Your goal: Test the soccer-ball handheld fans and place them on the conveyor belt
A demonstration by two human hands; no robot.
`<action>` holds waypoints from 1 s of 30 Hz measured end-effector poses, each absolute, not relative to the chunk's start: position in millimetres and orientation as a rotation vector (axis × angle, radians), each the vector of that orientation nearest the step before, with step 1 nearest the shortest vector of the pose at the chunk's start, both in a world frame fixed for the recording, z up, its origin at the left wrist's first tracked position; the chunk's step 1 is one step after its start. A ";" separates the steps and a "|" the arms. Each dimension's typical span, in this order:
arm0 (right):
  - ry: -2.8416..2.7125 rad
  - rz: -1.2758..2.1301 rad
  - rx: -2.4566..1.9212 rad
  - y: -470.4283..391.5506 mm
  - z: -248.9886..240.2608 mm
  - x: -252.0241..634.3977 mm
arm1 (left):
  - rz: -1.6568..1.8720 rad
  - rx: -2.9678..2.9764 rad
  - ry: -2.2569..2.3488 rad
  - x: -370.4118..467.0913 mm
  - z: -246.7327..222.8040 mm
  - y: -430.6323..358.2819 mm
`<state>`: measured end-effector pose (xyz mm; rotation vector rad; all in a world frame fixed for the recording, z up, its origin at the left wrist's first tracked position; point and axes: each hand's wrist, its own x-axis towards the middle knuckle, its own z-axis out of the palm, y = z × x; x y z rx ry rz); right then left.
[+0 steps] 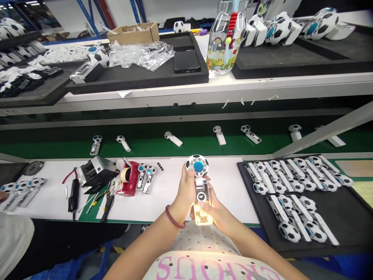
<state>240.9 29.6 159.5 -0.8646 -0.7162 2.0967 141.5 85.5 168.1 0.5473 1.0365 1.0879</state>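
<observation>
Both hands hold one handheld soccer-ball device (201,194) upright near the table's front edge. Its round head has a black-and-white ball pattern with a blue centre, and its clear lower body glows yellow. My left hand (186,186) is closed around the upper left side, thumb beside the ball head. My right hand (217,210) grips the lower right side, its thumb on the front below a small round display. To the left, two similar devices (145,179) lie side by side, with small black dots next to them.
A red tape dispenser (130,179), a black-and-silver box (97,173) and hand tools lie left. A black tray (335,217) of devices stands right. More devices lie on the green belt (145,134). A shelf with a bottle (221,50) spans above. A person's sleeve (14,241) shows far left.
</observation>
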 end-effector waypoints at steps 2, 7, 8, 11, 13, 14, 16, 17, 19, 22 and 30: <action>-0.724 2.097 -0.850 28.3 158.6 241.7 | 1.103 0.659 1.089 141.2 167.5 84.6; -0.711 2.096 -0.838 25.1 155.0 242.4 | 1.046 0.653 1.132 140.6 170.7 82.4; -0.703 2.095 -0.846 24.6 154.4 242.3 | 1.043 0.641 1.133 141.0 172.0 81.9; -0.694 2.075 -0.877 23.5 153.6 241.8 | 1.023 0.615 1.132 143.1 175.4 80.9; -0.691 2.062 -0.885 23.4 154.0 241.8 | 1.005 0.614 1.140 144.6 176.1 80.8; -0.688 2.057 -0.888 23.5 154.2 242.1 | 0.999 0.622 1.143 145.3 176.0 81.1; -0.684 2.061 -0.870 23.9 153.8 243.3 | 0.996 0.643 1.148 146.1 175.1 82.1; -0.686 2.071 -0.853 24.1 153.2 244.1 | 0.995 0.653 1.150 146.2 174.5 82.8; -0.698 2.077 -0.832 24.2 151.1 245.8 | 0.959 0.665 1.151 145.4 173.1 84.2; -0.694 2.061 -0.855 23.2 147.3 247.5 | 0.881 0.704 1.109 142.6 171.7 85.0; -0.641 2.067 -0.880 27.1 148.1 247.9 | 0.792 0.739 0.990 134.6 167.2 89.2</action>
